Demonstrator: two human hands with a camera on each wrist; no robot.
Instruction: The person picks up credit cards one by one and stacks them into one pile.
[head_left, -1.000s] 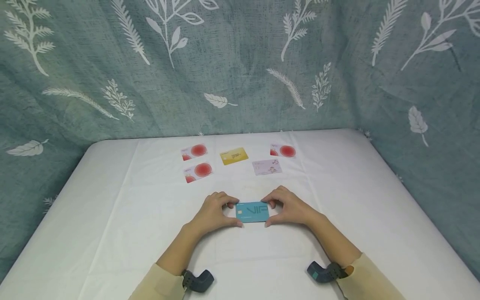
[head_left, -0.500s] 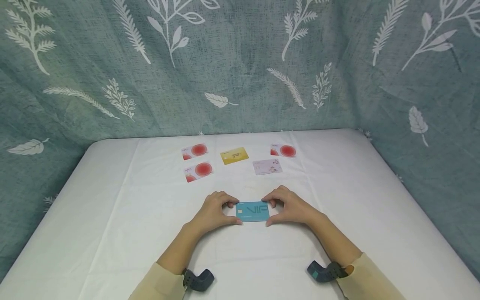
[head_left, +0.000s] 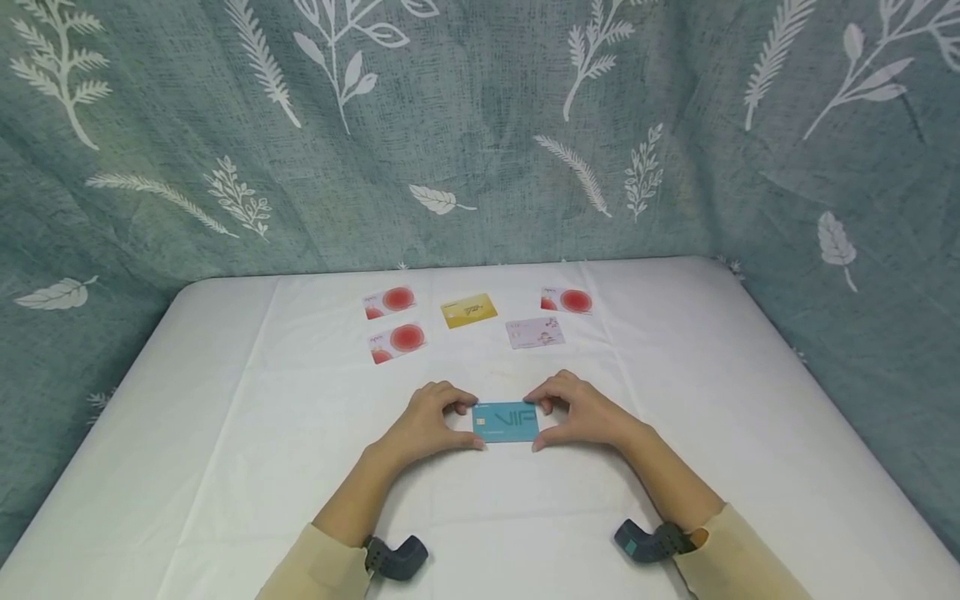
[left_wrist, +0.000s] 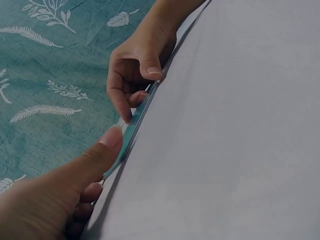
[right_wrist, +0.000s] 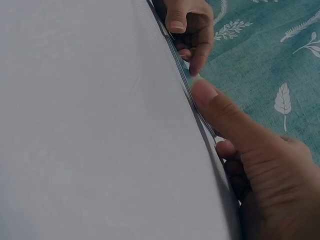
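Note:
A teal VIP card (head_left: 504,422) lies flat near the middle of the white table. Both wrist views show layered dark edges at its side, as of a thin stack of cards. My left hand (head_left: 429,422) grips the left end, index finger at the far corner and thumb at the near corner. At the opposite end my right hand (head_left: 583,410) holds it the same way. The left wrist view catches the card's edge (left_wrist: 131,134) between both hands; in the right wrist view the thumb hides part of it.
Farther back lie a gold card (head_left: 469,311), a pale pink card (head_left: 535,333) and red-circle cards at the right (head_left: 566,301), far left (head_left: 388,302) and nearer left (head_left: 397,343). A green leaf-print cloth (head_left: 480,133) hangs behind the table.
Both hands stay on the teal card with hardly any motion. Glare over its VIP lettering has faded. The cards at the back have not moved.

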